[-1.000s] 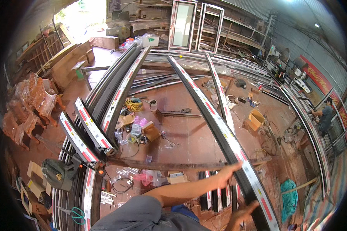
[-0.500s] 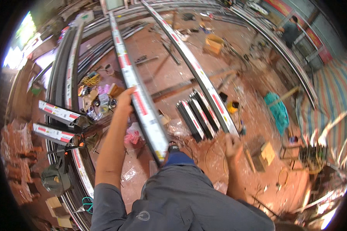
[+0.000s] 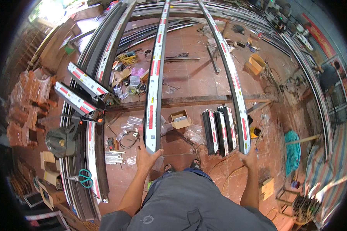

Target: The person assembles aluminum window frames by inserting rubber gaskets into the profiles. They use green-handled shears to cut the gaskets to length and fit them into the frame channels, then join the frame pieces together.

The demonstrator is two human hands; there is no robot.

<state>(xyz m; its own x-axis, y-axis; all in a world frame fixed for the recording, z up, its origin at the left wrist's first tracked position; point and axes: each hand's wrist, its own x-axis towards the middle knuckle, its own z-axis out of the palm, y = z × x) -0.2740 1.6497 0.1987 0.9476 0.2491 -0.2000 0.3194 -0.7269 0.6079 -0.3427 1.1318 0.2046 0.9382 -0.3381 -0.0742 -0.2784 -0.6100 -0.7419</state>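
Note:
Two long metal profiles, dark-edged with white and red film on top, stretch away in front of me. My left hand [image 3: 147, 157] grips the near end of the left profile [image 3: 155, 90], thumb across its right corner. At the near end of the right profile [image 3: 233, 86], my right hand [image 3: 248, 157] has its fingers closed around the end. Both far ends rest toward the stacked profiles at the back. Between the two, just left of the right profile, several short cut profiles [image 3: 220, 129] lie side by side.
A wooden crossbeam [image 3: 192, 101] runs under the profiles. An open cardboard box [image 3: 180, 119] and plastic wrap lie on the tiled floor. At left, a stack of profiles [image 3: 90, 154] carries teal-handled scissors [image 3: 85, 178] and a cap [image 3: 59, 141]. Another person [image 3: 329, 77] is at far right.
My left hand has moved from partway along the left profile to its near end, and that profile now points straighter ahead. My right hand has closed on the right profile's end.

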